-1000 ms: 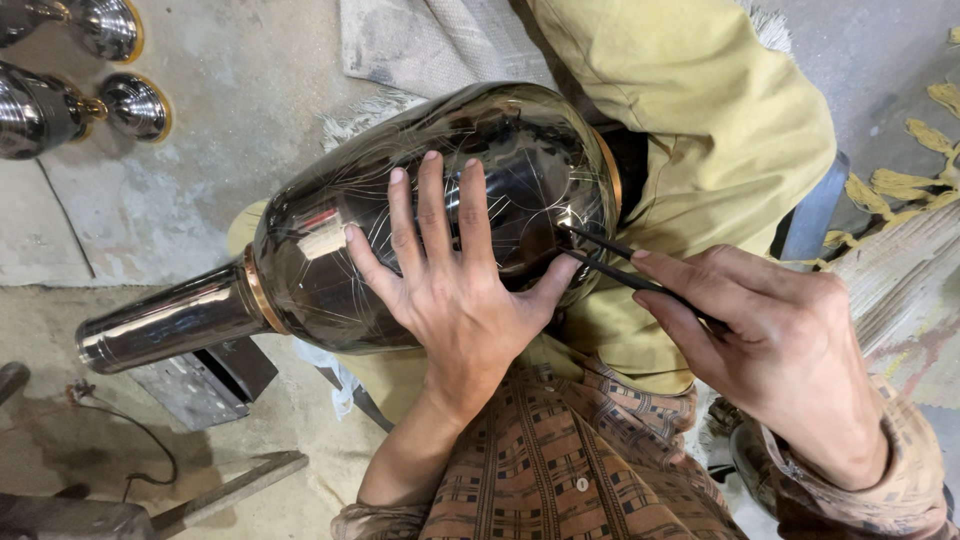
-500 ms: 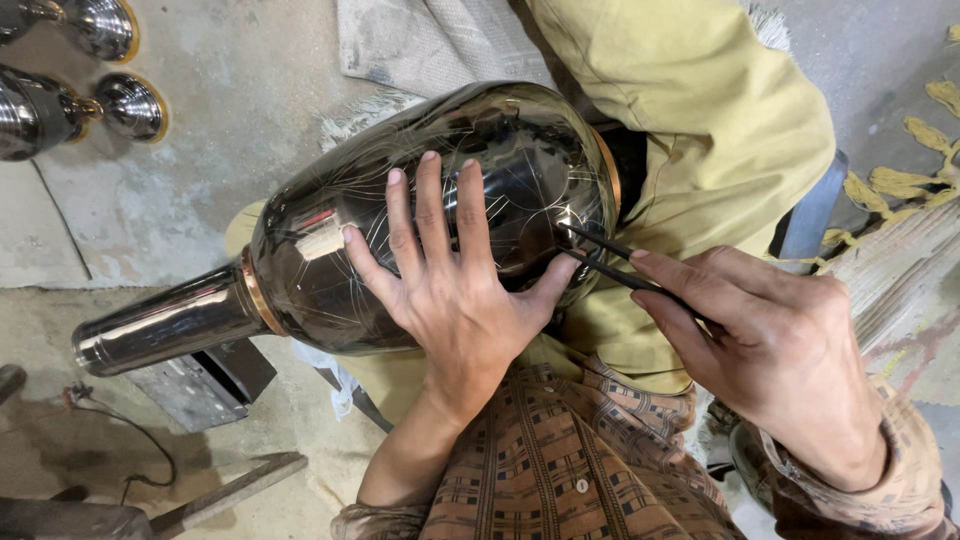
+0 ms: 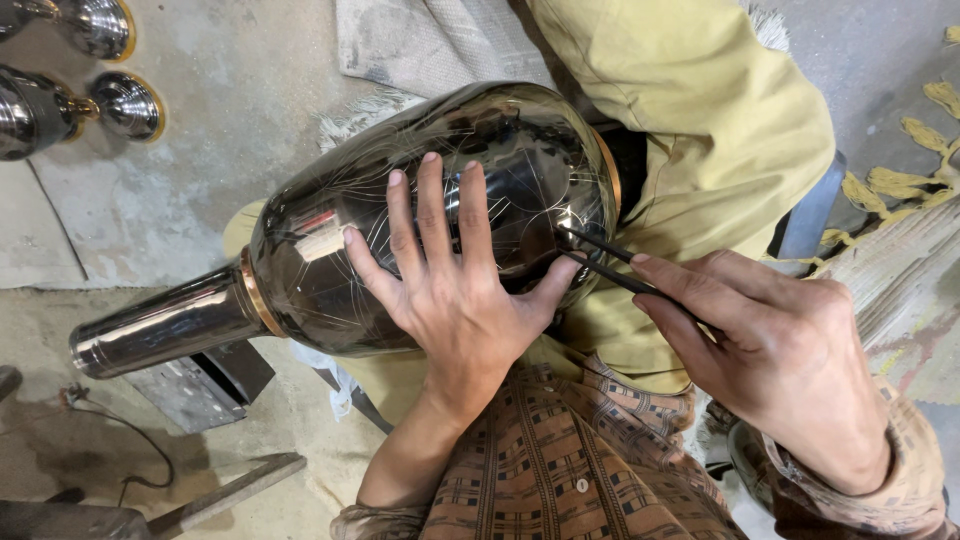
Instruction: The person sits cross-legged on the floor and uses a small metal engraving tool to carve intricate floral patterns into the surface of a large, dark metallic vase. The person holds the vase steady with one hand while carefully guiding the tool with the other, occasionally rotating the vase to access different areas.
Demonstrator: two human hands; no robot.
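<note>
Two hands busy engraving: left hand (image 3: 455,300), fingers apart, steadying dark metal vase (image 3: 400,230); right hand (image 3: 780,360) clamped on thin scribing tool (image 3: 610,262); next likely steady pressure along line.

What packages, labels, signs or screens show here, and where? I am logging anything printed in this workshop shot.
None: no package, label, sign or screen is in view.
The red and white patch on the metal vase by the left hand looks like a reflection, not a sticker.
The right hand holds only a thin dark tool.
</note>
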